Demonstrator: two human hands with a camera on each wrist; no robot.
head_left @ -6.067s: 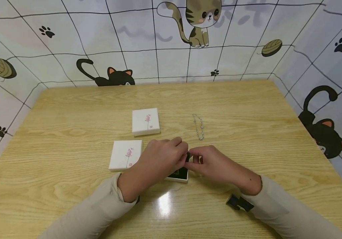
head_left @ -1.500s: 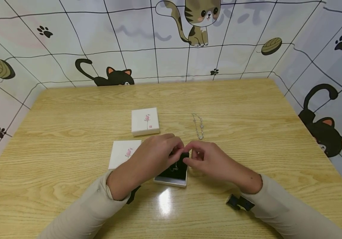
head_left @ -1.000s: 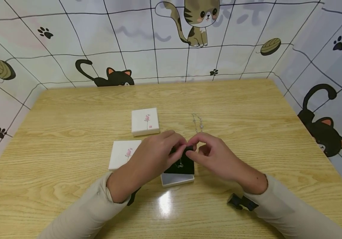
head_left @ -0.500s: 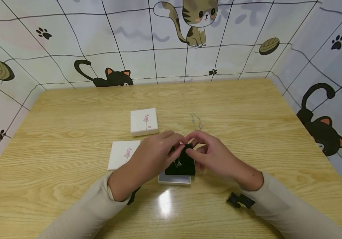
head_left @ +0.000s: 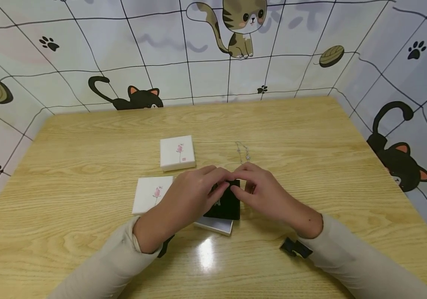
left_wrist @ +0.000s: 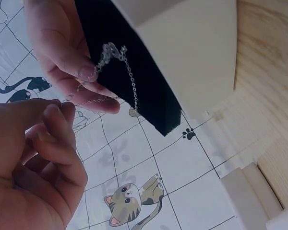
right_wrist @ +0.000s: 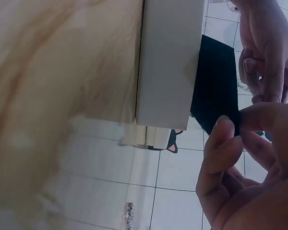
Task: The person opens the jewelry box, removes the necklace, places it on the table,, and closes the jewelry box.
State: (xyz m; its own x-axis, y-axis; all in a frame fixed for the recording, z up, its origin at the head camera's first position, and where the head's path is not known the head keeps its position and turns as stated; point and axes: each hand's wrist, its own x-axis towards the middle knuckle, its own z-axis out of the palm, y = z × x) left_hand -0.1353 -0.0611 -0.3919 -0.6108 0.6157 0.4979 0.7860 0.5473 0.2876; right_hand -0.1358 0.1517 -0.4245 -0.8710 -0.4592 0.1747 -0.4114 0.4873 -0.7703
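My left hand (head_left: 192,193) pinches a thin silver chain (left_wrist: 133,84) between thumb and index finger. Part of the chain drapes over a black box insert (head_left: 232,207), with a clustered, shiny piece on its face. My right hand (head_left: 265,194) pinches the insert's far edge, thumb on its face; in the right wrist view its fingertips (right_wrist: 224,125) meet the insert's edge. The insert is raised and tilted above a white open box base (head_left: 217,226), which is partly hidden below it. The hands nearly touch at the insert's top.
Two white boxes with a pink flower print, one at the back (head_left: 177,153) and one nearer (head_left: 151,193), lie left of the hands. A silver bracelet-like chain (head_left: 247,153) lies behind the right hand. A cat-patterned backdrop (head_left: 213,79) borders the wooden table (head_left: 86,166).
The black insert, earlier down in the box base, has come up out of it in my right hand. The base has shifted slightly, and both hands have moved a little away from me.
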